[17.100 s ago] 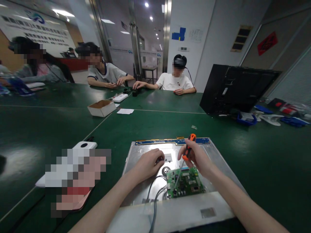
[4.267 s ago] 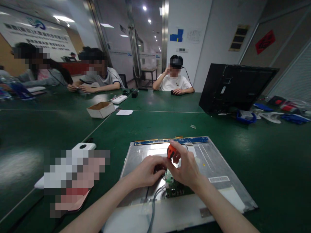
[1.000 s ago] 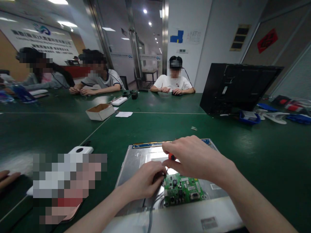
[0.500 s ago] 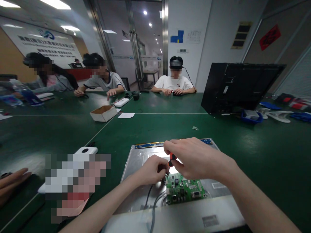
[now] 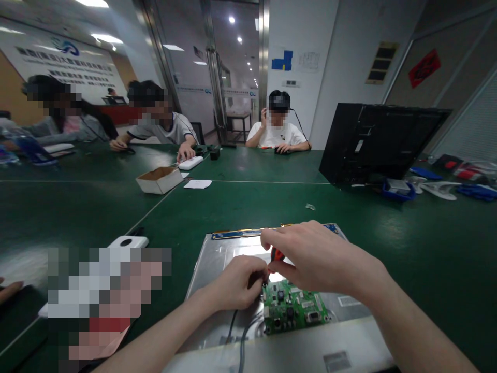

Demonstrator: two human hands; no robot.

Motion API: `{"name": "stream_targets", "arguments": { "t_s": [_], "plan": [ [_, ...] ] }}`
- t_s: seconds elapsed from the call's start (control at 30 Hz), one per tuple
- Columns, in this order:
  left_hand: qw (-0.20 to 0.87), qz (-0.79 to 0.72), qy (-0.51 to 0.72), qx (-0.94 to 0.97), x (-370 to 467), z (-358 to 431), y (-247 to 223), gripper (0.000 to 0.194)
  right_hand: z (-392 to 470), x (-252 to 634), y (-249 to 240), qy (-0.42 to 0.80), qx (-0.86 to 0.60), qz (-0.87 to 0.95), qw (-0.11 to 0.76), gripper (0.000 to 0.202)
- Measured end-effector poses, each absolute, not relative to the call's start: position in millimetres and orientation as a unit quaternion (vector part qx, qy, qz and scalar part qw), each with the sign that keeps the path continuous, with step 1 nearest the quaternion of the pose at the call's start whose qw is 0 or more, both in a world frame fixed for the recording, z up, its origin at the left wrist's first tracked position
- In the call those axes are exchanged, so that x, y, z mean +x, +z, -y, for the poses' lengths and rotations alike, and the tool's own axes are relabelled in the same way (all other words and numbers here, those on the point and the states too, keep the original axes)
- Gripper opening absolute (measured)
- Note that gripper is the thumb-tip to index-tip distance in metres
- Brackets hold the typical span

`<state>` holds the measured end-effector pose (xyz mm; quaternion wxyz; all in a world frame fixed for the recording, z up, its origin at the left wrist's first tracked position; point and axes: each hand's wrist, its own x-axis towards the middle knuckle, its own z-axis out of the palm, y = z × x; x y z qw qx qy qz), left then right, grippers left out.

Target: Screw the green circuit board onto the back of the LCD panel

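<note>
My right hand (image 5: 314,256) is closed around the red and black handle of a screwdriver (image 5: 277,254), above the upper left corner of a green circuit board (image 5: 293,305). The screwdriver tilts slightly, its lower end at the board's corner. Beside that end, the fingertips of my left hand (image 5: 243,280) are pinched together; whatever they hold is hidden. The board lies on the silver metal back of a display panel (image 5: 205,277), with a blue strip (image 5: 236,235) along its far edge. A grey cable (image 5: 243,344) runs down left of the board.
A blurred white device (image 5: 130,242) and pink item (image 5: 93,352) lie at left. Farther off are an open box (image 5: 160,181), paper (image 5: 198,184), a plastic scrap (image 5: 310,206), and a black monitor (image 5: 380,145). A blue tray (image 5: 398,191) sits near it. Several people sit around the green table (image 5: 248,204).
My hands stay at the board corner with the screwdriver. The view shifts slightly. The person opposite raises a hand to the head; another person's hand reaches the distant white device.
</note>
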<state>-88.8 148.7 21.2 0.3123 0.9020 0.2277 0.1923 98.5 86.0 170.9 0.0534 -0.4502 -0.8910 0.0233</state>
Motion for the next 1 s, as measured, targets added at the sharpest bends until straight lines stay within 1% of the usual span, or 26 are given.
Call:
{"name": "stream_targets", "arguments": {
  "t_s": [0.23, 0.37, 0.6, 0.8, 0.9, 1.0],
  "plan": [
    [0.268, -0.211, 0.212, 0.916, -87.9, -144.1, 24.2, 0.017, -85.7, 97.6, 169.5, 0.038, -0.418, 0.905, 0.072, 0.004],
    [0.280, -0.211, 0.193, 0.917, -87.1, -142.2, 27.3, 0.016, -85.8, 99.3, 168.7, 0.044, -0.417, 0.905, 0.070, 0.013],
    [0.257, -0.195, 0.197, 0.926, -87.0, -143.0, 27.0, 0.012, -88.7, 97.1, 167.8, 0.027, -0.429, 0.900, 0.072, 0.008],
    [0.238, -0.181, 0.211, 0.931, -87.7, -143.3, 24.7, 0.016, -90.2, 97.7, 168.9, 0.035, -0.436, 0.897, 0.064, 0.004],
    [0.235, -0.195, 0.212, 0.929, -87.6, -142.3, 25.0, 0.011, -88.2, 98.6, 169.9, 0.044, -0.418, 0.904, 0.072, 0.009],
    [0.242, -0.199, 0.202, 0.928, -87.2, -141.3, 26.7, 0.012, -86.7, 99.4, 170.7, 0.040, -0.407, 0.910, 0.072, 0.013]
  ]
}}
